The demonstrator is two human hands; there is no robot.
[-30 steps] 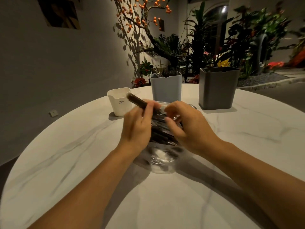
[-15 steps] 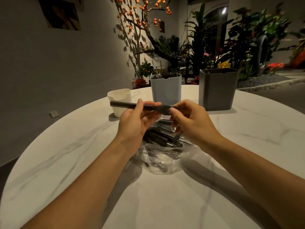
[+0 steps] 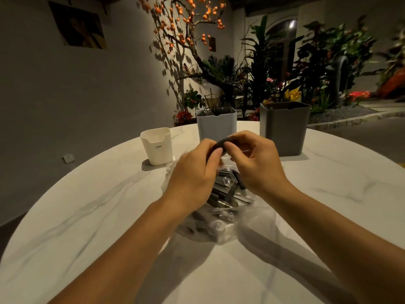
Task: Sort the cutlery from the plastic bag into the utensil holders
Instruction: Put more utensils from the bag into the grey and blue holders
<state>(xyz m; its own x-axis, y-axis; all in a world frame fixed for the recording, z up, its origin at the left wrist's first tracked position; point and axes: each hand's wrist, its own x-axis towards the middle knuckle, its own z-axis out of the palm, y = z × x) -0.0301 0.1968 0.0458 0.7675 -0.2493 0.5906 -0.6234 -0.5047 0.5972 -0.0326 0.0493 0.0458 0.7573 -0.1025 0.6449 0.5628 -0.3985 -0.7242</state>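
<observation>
A clear plastic bag lies on the round marble table, holding several dark-handled cutlery pieces. Just above it, my left hand and my right hand meet, both pinching one dark cutlery piece whose end shows between the fingertips; the rest is hidden by my fingers. Behind stand three holders: a small cream one at the left, a light blue-grey one with fork tips sticking out, and a tall dark grey one at the right.
The table's far edge curves just behind the holders. Beyond it are potted plants and a branch with orange fruits against a grey wall.
The dark piece, held level and pointing left half a second ago, has turned so that only its end shows. My hands have drawn closer together above the bag.
</observation>
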